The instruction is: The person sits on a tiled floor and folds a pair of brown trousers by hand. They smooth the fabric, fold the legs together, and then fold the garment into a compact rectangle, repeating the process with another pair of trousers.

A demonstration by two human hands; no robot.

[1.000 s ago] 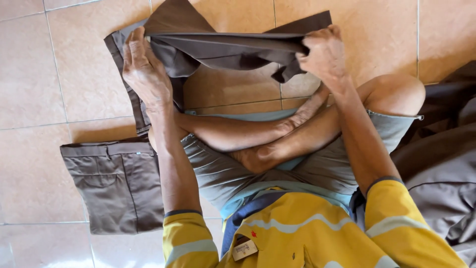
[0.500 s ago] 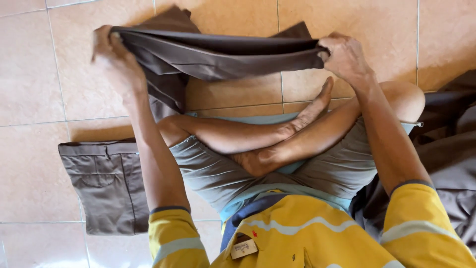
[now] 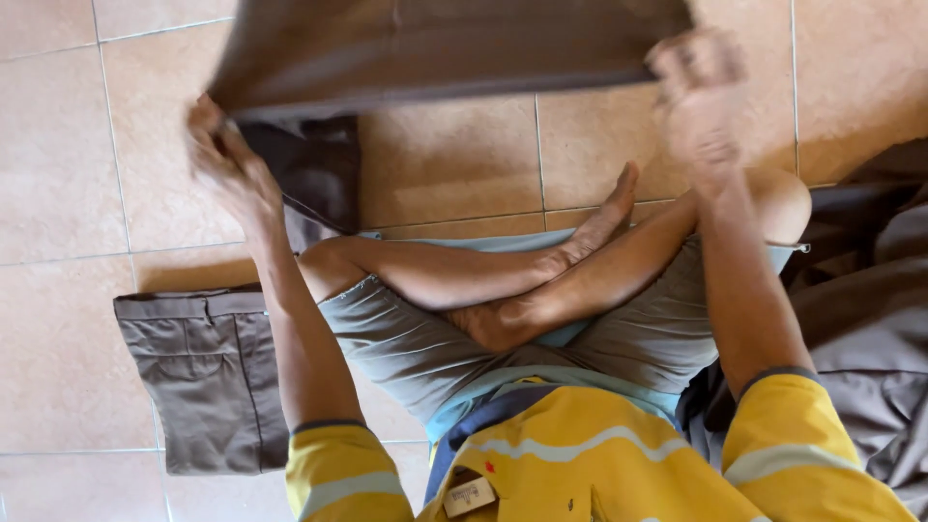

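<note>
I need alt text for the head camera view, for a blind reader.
A person sitting cross-legged on a tiled floor holds up a grey-brown garment, left hand and right hand gripping its ends. Folded trousers lie at the left, a cloth pile at the right.

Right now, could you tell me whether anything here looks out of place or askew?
Nothing looks damaged or spilled. The grey garment is stretched between the left hand and right hand, its lower edge slanting slightly. Folded trousers lie flat on the tiles; a loose cloth pile sits at the right.
</note>
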